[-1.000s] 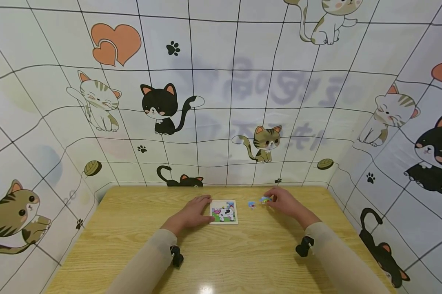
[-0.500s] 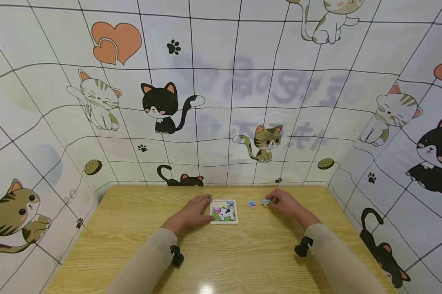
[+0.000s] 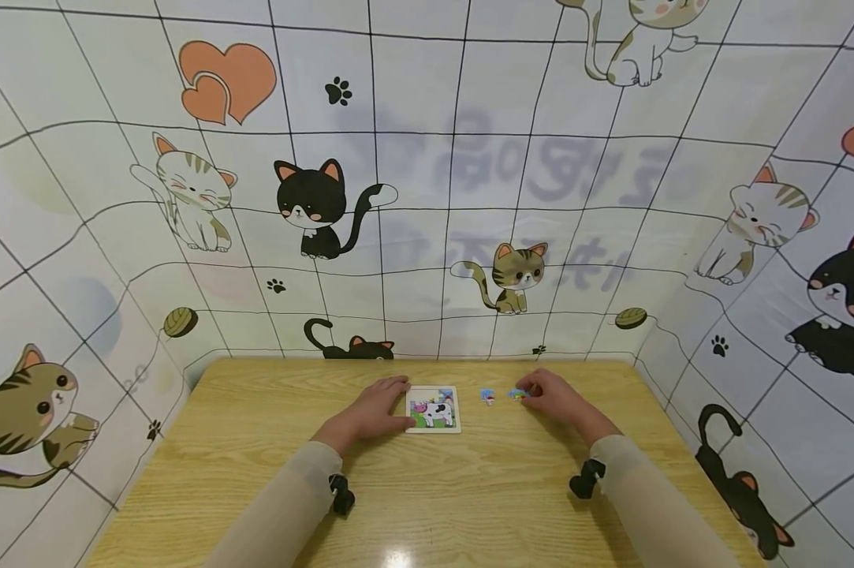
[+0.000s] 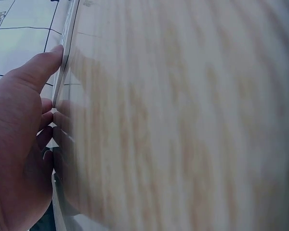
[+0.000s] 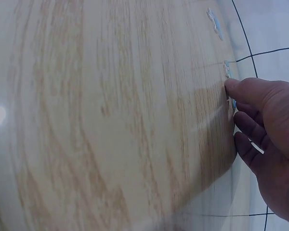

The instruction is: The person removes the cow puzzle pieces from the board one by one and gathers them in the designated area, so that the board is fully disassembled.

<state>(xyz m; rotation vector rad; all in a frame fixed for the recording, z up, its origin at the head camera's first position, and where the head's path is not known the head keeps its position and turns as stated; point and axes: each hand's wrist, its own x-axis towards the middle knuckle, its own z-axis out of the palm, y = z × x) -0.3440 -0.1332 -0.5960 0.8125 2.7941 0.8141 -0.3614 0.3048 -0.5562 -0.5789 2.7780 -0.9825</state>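
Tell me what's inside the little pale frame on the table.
Inside the frame is a cow picture, with a paler patch at its upper left. Whatever lies beneath the cow picture is covered, and the left hand hides part of the frame's left side.

The person wears 2 long, plain beige sleeves: the left sleeve (image 3: 274, 509) and the right sleeve (image 3: 664, 505), both smooth and reaching to the wrist. At each cuff sits 1 small black camera. The left camera (image 3: 343, 502) and right camera (image 3: 583, 484) have chunky, knobbly outlines; finer detail is too small to tell. Both hands are bare.
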